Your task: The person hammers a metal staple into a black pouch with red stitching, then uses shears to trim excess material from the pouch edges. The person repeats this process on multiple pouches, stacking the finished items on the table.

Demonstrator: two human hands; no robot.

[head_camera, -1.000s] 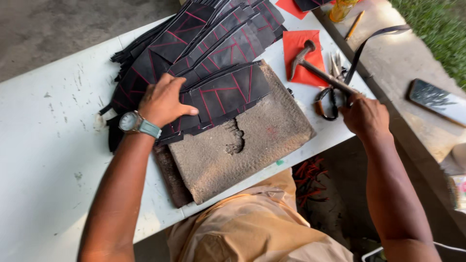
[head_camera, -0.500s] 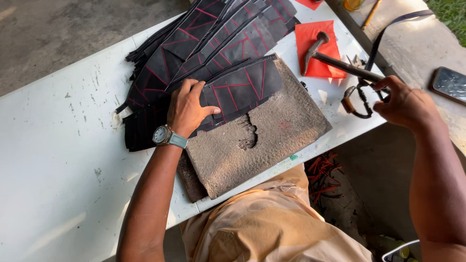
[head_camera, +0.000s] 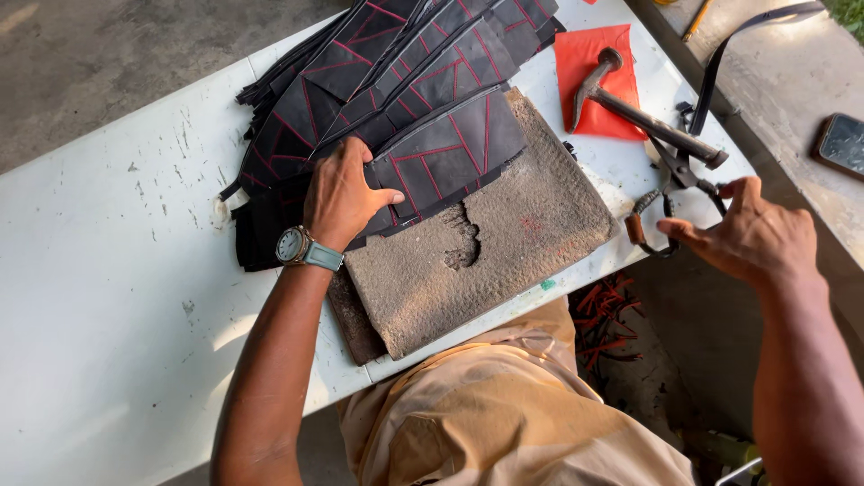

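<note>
My left hand [head_camera: 340,193], with a watch on the wrist, grips the near edge of the top black piece with red lines [head_camera: 445,153], thumb laid over it. That piece lies half on a rough grey-brown slab [head_camera: 513,238] and belongs to a fanned stack of similar black pieces [head_camera: 360,81]. My right hand [head_camera: 751,238] hovers with fingers spread and nothing in it, just right of a pair of pincers [head_camera: 670,193] at the table's edge. A hammer [head_camera: 634,103] lies on the table, its head on a red sheet [head_camera: 585,72].
The white table [head_camera: 117,270] carries all of this. A black strap [head_camera: 733,40] curves off the far right corner. A phone [head_camera: 841,139] rests on the concrete ledge at right. Red scraps [head_camera: 607,315] lie on the ground below the table edge.
My right hand held the hammer raised before; the hammer now lies on the table and the hand has come away open, beside the pincers. My left hand has stayed on the black pieces.
</note>
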